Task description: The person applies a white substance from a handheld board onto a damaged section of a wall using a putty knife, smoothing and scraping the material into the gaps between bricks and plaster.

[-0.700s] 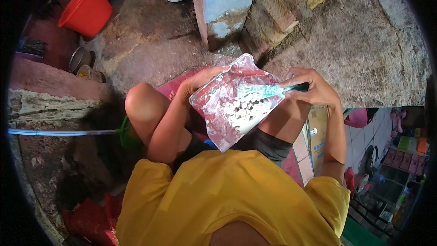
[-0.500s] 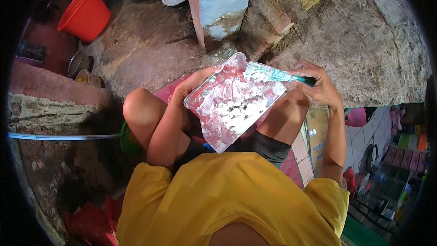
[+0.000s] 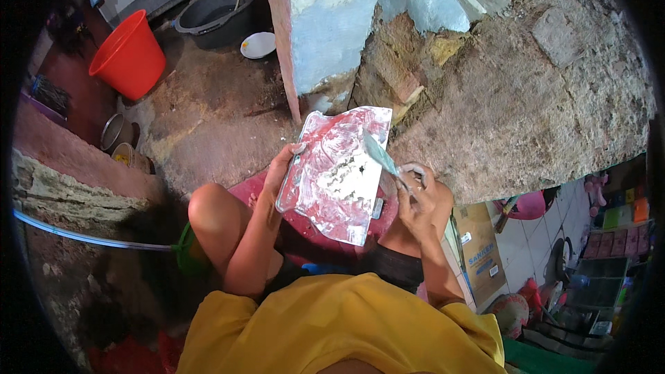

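Note:
I grip the left edge of a flat, red-and-white, paste-smeared board (image 3: 325, 159) with my left hand (image 3: 280, 166); it lies tilted over my lap between my bent knees. A mound of white, crumbly paste (image 3: 357, 181) sits on its right half. My right hand (image 3: 412, 190) is closed on a teal scraper (image 3: 379, 153), whose coated blade points up and left at the board's right side. Below the board shows a dark pink seat or mat (image 3: 242, 188).
A red bucket (image 3: 128, 55), black basin (image 3: 215, 22) and white plate (image 3: 258, 46) stand behind at left. A wall corner (image 3: 318, 21) rises ahead, with rough concrete (image 3: 526, 125) to its right. A blue hose (image 3: 104, 238) runs left; cardboard (image 3: 478, 249) and household items lie at lower right.
My right hand and scraper have moved down and turned upward; the board has shifted and tilted, its paste spread differently. The view has moved, so the surroundings sit lower in the picture.

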Tool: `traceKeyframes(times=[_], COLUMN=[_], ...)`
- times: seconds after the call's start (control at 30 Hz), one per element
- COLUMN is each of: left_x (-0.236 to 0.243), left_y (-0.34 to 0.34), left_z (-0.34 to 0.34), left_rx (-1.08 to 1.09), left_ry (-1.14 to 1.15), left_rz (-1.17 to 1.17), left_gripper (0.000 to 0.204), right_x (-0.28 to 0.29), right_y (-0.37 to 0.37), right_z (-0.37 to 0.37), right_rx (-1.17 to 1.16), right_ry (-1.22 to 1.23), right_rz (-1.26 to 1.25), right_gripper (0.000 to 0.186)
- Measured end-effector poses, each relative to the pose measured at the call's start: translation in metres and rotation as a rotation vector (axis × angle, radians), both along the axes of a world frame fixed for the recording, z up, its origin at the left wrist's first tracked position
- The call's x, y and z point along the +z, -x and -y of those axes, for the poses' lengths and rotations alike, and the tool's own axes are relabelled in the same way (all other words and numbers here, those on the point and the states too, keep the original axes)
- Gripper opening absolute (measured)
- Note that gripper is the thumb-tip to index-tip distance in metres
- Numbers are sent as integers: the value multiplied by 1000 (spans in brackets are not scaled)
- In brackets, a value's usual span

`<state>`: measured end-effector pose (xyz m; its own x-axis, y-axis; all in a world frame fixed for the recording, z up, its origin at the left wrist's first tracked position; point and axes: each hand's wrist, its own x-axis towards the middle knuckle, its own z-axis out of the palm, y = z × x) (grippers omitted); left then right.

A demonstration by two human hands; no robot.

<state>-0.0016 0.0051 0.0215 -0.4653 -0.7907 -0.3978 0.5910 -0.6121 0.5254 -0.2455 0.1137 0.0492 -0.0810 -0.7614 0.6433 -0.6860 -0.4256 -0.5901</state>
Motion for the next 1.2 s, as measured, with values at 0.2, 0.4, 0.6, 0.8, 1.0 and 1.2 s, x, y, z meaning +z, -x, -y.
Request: traceKeyframes(times=[0.2, 0.4, 0.6, 0.8, 1.0, 1.2], left_x=[-2, 13, 14, 20, 32, 3], left_y=[0, -9, -23, -26, -9, -25], left_z=[-5, -4, 2, -1, -18, -12], left_rx=[112, 119, 156, 259, 179, 208], left_ry=[-29, 29, 103, 119, 91, 27], left_rz=[-257, -261, -254, -118, 77, 63], left_gripper=[27, 32, 35, 28, 24, 23], right_x=[-11, -8, -13, 8, 49, 26], right_y=[-12, -9, 5, 42, 14, 8], right_z=[16, 7, -18, -30, 5, 19], right_rx=[-54, 3, 43, -21, 448, 529], right_ry=[130, 82, -43, -185, -577, -578], right_rz=[-55, -72, -40, 17, 929, 846], right_gripper=[38, 40, 42, 30, 34, 35])
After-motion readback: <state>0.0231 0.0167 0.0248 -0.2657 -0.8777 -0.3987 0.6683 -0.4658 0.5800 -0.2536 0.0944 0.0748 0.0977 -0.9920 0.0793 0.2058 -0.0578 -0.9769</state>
